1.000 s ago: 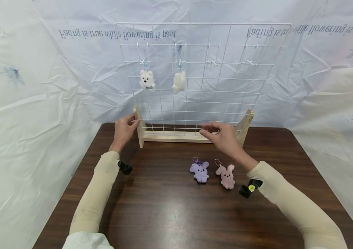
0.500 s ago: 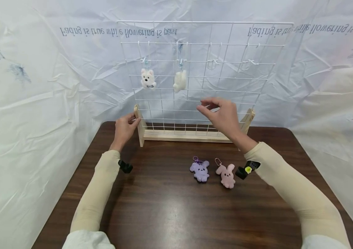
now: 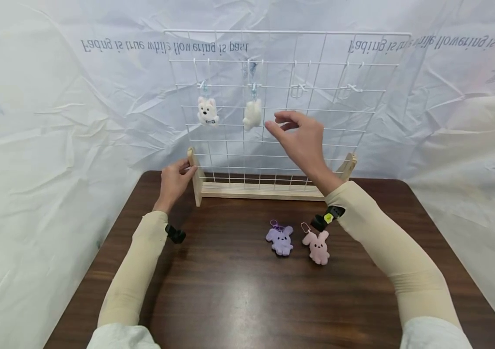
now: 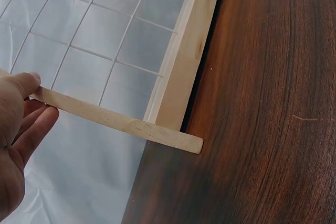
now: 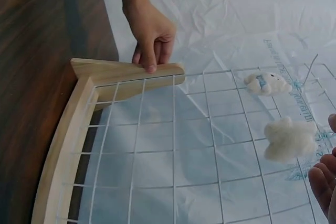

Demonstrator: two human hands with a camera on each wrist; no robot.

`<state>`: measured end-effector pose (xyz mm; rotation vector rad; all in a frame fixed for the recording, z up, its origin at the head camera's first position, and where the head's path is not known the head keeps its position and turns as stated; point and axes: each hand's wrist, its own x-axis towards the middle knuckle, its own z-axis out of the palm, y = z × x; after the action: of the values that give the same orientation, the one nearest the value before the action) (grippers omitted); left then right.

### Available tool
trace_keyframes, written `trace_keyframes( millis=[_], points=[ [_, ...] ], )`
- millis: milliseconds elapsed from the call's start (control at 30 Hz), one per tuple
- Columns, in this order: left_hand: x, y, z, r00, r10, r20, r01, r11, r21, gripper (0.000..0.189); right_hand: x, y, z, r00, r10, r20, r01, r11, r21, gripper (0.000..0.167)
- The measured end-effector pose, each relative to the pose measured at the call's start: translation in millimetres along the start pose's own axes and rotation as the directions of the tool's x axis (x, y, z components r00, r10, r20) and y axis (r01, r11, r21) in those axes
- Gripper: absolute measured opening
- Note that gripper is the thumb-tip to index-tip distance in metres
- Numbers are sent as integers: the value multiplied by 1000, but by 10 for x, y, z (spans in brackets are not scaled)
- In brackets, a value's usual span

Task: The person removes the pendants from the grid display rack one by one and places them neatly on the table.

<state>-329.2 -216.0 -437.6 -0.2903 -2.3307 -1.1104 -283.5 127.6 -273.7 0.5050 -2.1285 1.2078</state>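
My left hand pinches the upper end of the wooden stand's left upright between thumb and fingers. Raised in front of the white wire grid, my right hand holds nothing, its thumb and fingers apart. Just left of its fingertips hangs a white plush keychain, its back turned to me. A second white plush dog keychain, face forward, hangs from a hook further left. In the right wrist view the right fingertips are close to the white plush.
A purple bunny plush keychain and a pink bunny plush keychain lie on the dark wooden table. Two bare hooks stick out at the grid's right. Pale printed sheeting surrounds the table.
My right hand has risen from near the stand's base and moved slightly left, up to beside the back-turned white plush. The left hand has stayed on the stand.
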Motion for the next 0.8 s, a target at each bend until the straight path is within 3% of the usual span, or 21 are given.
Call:
trace_keyframes(
  millis=[300,800],
  points=[
    [0,-1,-2,1000,-14,4,14,1000,3,37,243,-92,222,994,-24,-107,29,999,45,36],
    [15,-34,-1,1000,-9,6,9,1000,4,37,482,-133,442,988,-14,-152,20,999,39,31]
  ],
)
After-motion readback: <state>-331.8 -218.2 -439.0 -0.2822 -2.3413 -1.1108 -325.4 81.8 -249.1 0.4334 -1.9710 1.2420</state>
